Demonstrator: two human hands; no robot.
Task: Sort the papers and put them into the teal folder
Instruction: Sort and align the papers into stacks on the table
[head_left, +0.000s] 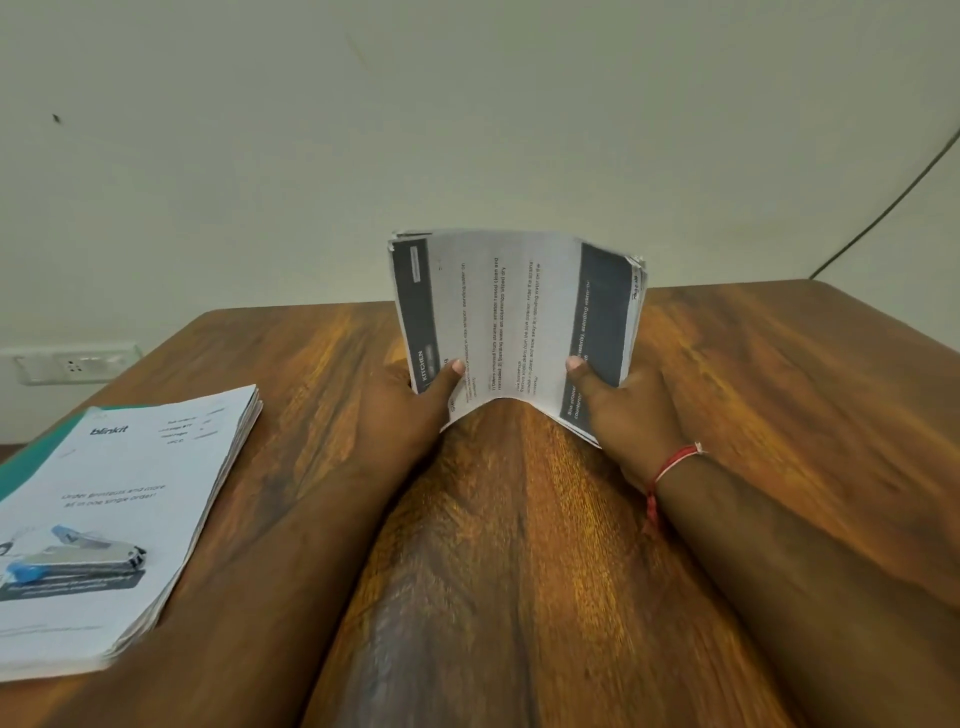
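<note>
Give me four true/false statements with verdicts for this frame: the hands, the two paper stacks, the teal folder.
1. The left hand and right hand both grip the curved stack of printed white papers. True.
2. That stack lies flat on the brown wooden table. False: it is held upright, bowed between the hands.
3. A flat stack of white papers with a "blinkit" top sheet lies on the teal folder. True.
4. A red thread circles the left wrist. False: it is on the right wrist.
</note>
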